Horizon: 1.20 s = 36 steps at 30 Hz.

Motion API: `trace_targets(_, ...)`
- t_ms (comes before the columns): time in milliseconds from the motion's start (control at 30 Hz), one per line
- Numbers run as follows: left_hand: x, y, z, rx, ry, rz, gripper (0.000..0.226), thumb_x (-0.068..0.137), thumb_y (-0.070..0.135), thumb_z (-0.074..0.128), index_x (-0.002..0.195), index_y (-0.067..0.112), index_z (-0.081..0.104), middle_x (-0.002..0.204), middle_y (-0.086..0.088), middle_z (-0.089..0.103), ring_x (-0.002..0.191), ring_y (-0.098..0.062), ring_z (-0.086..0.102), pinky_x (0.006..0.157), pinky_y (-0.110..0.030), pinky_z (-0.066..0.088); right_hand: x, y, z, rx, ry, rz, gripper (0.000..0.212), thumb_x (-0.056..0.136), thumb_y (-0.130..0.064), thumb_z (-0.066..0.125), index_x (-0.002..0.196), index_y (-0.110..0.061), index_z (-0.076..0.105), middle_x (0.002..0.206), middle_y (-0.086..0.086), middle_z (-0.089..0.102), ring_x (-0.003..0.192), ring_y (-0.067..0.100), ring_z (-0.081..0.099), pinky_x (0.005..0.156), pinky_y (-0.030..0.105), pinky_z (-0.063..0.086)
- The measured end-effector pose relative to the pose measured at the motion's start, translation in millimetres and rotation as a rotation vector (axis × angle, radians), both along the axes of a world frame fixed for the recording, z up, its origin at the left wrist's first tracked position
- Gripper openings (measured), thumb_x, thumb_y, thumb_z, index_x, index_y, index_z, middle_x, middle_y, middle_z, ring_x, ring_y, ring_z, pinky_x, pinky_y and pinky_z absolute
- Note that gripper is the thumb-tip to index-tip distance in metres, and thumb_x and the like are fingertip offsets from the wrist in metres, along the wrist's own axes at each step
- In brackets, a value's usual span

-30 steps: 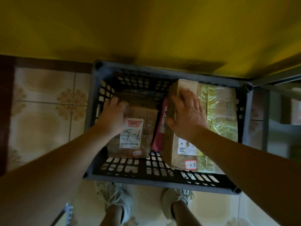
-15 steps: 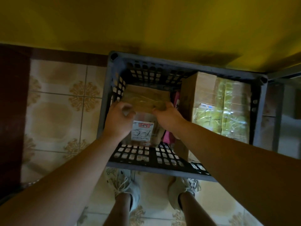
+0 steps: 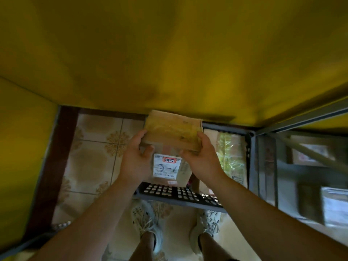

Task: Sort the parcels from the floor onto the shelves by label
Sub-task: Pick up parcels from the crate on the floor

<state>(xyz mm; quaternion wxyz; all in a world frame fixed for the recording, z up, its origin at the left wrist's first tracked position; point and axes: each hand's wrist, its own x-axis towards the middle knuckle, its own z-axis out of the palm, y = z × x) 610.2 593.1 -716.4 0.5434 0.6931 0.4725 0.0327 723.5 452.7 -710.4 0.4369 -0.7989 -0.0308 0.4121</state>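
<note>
Yellow wall fills the upper view and the far left, with a dark skirting board running down to patterned floor tiles on the left side. Moving inward, the left hand is curled around the left edge of a brown cardboard parcel, thumb on the near face and fingers hidden behind it, so it clamps rather than lies flat. That parcel is lifted clear above a dark perforated crate that stands on the floor in front of the person's shoes. It is tilted so its white label, with handwritten marks that seem to read "5-1", faces the camera, most likely so the code can be read before a shelf is chosen. The right hand grips the opposite edge in the same way, thumb forward, which keeps the box level and steady between both palms. Further right, more parcels remain inside the crate, including one wrapped in shiny tape, so the sorting looks far from finished. At the far right stands a grey metal shelf frame already carrying blurred boxes, which appears to be the destination. Which tier suits this label cannot be told.
</note>
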Motion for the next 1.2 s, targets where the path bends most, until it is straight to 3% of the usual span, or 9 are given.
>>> trace_targets(100,8,-6,90,-0.062,-0.114,0.124,0.071,0.089,-0.003,0.062,0.148,0.02,0.029,0.118,0.005,0.058,0.107,-0.013,0.06,0.076,-0.019,0.05,4,-7,85,0.092,-0.094,-0.097,0.069,0.09,-0.022,0.072,0.142,-0.046,0.033,0.101,-0.032,0.048,0.1,0.009,0.058,0.082,0.028,0.049)
trace_targets(233,0,-19,195,0.029,-0.123,0.137,0.039,0.087,0.006,0.066,0.119,0.027,0.056,0.102,0.017,0.065,0.096,-0.005,0.063,0.086,-0.034,0.053,10,-8,186,0.185,-0.22,-0.105,0.078,0.096,-0.035,0.061,0.157,-0.034,0.011,0.137,-0.004,0.05,0.125,0.02,0.051,0.104,0.04,0.046)
trace_targets(367,-13,-38,282,0.027,-0.154,0.023,0.087,0.083,0.008,0.072,0.146,0.046,0.025,0.134,0.012,0.05,0.117,-0.007,0.051,0.091,-0.038,0.051,13,-12,281,0.232,-0.343,-0.041,0.07,0.1,-0.036,0.054,0.157,-0.034,0.013,0.147,0.004,0.047,0.129,0.025,0.051,0.108,0.04,0.043)
trace_targets(500,-27,-57,352,0.079,-0.286,-0.001,0.102,0.082,0.009,0.074,0.149,0.048,0.008,0.124,0.022,0.046,0.103,0.004,0.051,0.081,-0.028,0.053,7,-26,367,0.255,-0.506,-0.019,0.063,0.102,-0.038,0.046,0.155,-0.041,0.011,0.141,0.002,0.051,0.124,0.025,0.054,0.098,0.036,0.047)
trace_targets(600,-47,-64,394,0.024,-0.436,0.15,0.083,0.083,0.014,0.074,0.148,0.03,0.026,0.13,0.011,0.052,0.109,-0.013,0.059,0.081,-0.035,0.056,-8,-44,425,0.326,-0.501,-0.059,0.067,0.1,-0.036,0.055,0.154,-0.04,0.016,0.122,-0.013,0.052,0.102,0.012,0.059,0.072,0.026,0.049)
trace_targets(733,-82,-67,433,-0.09,-0.511,-0.02,0.05,0.083,0.014,0.072,0.124,0.036,0.053,0.112,0.0,0.071,0.095,-0.022,0.072,0.084,-0.05,0.057,-51,-63,463,0.38,-0.483,-0.015,0.06,0.094,-0.021,0.065,0.143,-0.034,0.033,0.103,-0.019,0.063,0.078,-0.006,0.061,0.07,0.022,0.052)
trace_targets(900,-131,-70,462,-0.104,-0.497,-0.22,0.086,0.083,0.004,0.071,0.148,0.04,0.027,0.106,0.006,0.072,0.087,-0.012,0.073,0.073,-0.038,0.058,-112,-80,487,0.384,-0.526,-0.1,0.076,0.093,-0.018,0.067,0.15,-0.036,0.022,0.121,-0.009,0.064,0.082,0.002,0.062,0.064,0.021,0.051)
trace_targets(1067,-153,-85,494,-0.022,-0.548,-0.357,0.084,0.084,-0.005,0.067,0.135,0.05,0.03,0.109,0.015,0.066,0.082,0.001,0.07,0.06,-0.019,0.054,-144,-121,523,0.42,-0.681,-0.299,0.099,0.077,-0.039,0.081,0.152,-0.043,0.017,0.139,-0.01,0.046,0.113,0.011,0.058,0.081,0.031,0.057)
trace_targets(1200,-157,-113,519,0.043,-0.566,-0.515,0.081,0.081,-0.005,0.07,0.135,0.047,0.039,0.116,0.021,0.063,0.095,0.003,0.067,0.08,-0.027,0.055,-157,-175,545,0.438,-0.662,-0.416,0.036,0.085,-0.026,0.077,0.115,-0.021,0.057,0.108,0.0,0.067,0.071,0.005,0.069,0.059,0.022,0.053)
